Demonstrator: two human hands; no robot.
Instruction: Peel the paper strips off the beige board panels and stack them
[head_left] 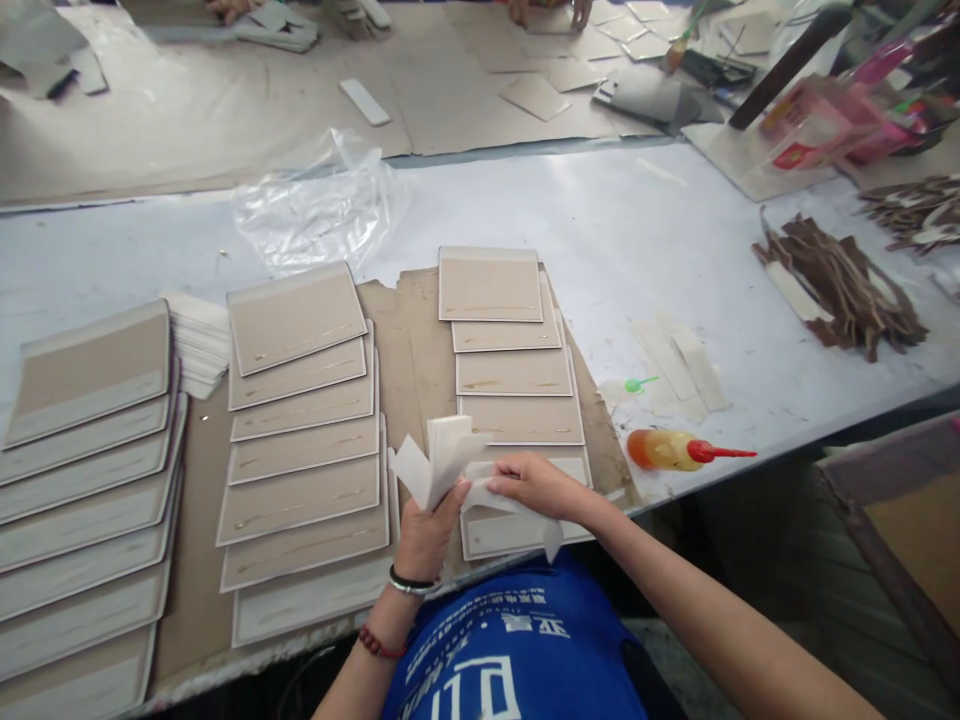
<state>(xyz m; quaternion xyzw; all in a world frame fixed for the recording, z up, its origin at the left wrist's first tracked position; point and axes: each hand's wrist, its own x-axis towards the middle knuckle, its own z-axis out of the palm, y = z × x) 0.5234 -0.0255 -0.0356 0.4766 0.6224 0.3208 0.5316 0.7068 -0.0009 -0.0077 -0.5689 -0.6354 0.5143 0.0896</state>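
My left hand (429,535) is closed round a small stack of white paper strips (448,450), which fan out above the thumb. Beside it, my right hand (538,482) pinches a single white strip (482,492) close to the left thumb. Both hands are over the near end of the right column of beige panels (513,375). These panels overlap like shingles, and thin streaks of glue run along their exposed edges. To the left lie a middle column of panels (304,462) and a left column (90,480).
A glue bottle (664,450) with a red nozzle lies at the right. Behind it are loose white strips (694,365) and brown strips (844,285). Clear plastic (319,205) lies behind the panels. More white strips (196,340) sit between the columns. Other people's hands (551,12) show at the far table.
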